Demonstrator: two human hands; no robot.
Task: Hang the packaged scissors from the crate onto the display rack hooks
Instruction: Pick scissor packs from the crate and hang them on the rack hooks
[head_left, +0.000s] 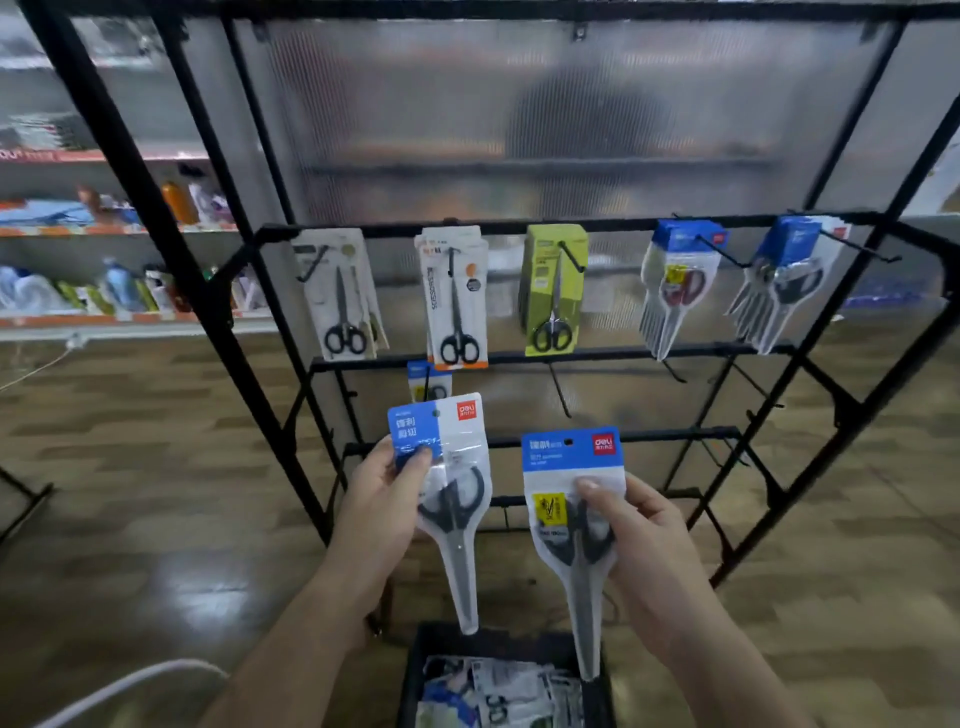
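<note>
Two packaged scissors, each in a clear pouch with a blue-and-white header card, are held up side by side in the lower centre of the frame, blades pointing down. The left hand (384, 488) pinches the left pack (457, 525) at its blue header, thumb across the front and fingers curled behind. The right hand (644, 530) grips the right pack (569, 467) at the scissor handles, thumb on the front beside a yellow warning label, fingers wrapped round the edge. The two packs are just apart. Below them, at the bottom edge of the frame, a black crate (410, 675) holds a loose heap of packets (493, 691) in blue, white and clear plastic.

Behind the hands stands the black display rack (519, 226). Along its upper rail, left to right, hang a white-carded pack (340, 296), an orange-trimmed pack (457, 301), a green pack (555, 291), a blue-topped bundle (678, 280) and a second bundle (789, 280) at the far right. On the rail below, a single blue-topped pack (428, 382) hangs just behind the left pack, with a black hook (560, 389) to its right. Stocked shop shelves (104, 228) blur at the upper left, above a wood-pattern floor (130, 467).
</note>
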